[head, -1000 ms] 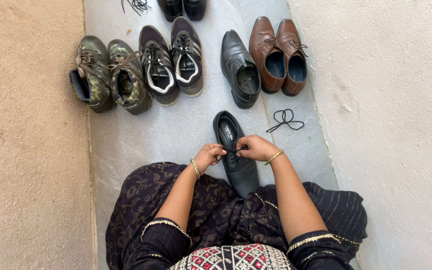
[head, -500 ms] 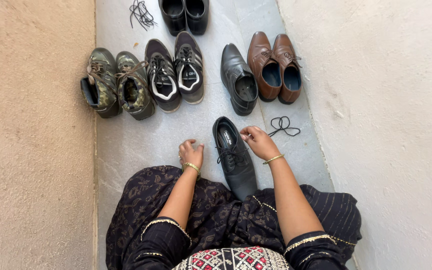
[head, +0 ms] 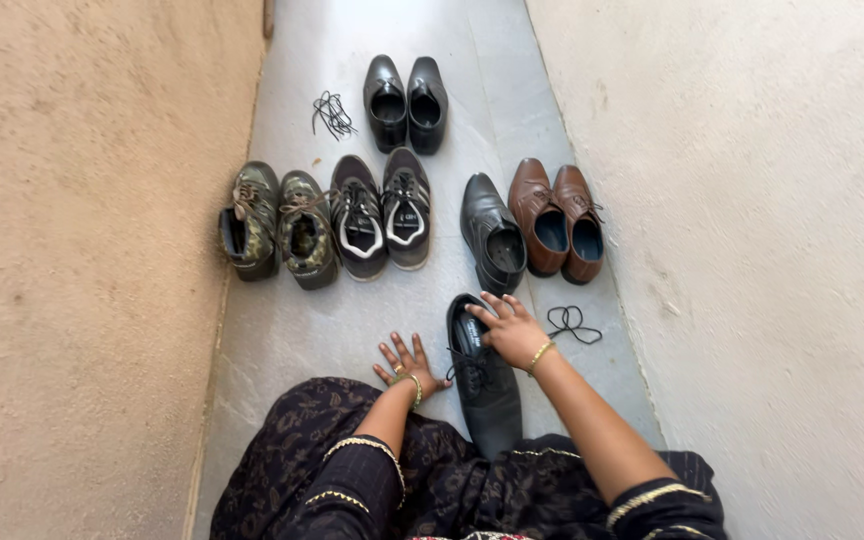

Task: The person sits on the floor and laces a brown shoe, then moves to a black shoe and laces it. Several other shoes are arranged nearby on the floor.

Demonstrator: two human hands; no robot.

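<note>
Right hand [head: 512, 332] laid over the opening of the black dress shoe [head: 482, 375], fingers spread and curled on its rim. Shoe lengthwise on the grey floor [head: 292, 320], toe toward the lap. Left hand [head: 407, 362] flat on the floor just beside it, fingers splayed, holding nothing. Loose black lace [head: 572, 322] near the right edge (matching black shoe [head: 494, 232] farther out).

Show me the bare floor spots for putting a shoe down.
Free: the floor between the camouflage boots and the left hand; also beyond the far black pair. Crowded: around the right hand on the black shoe, beside the loose lace and brown shoes.
</note>
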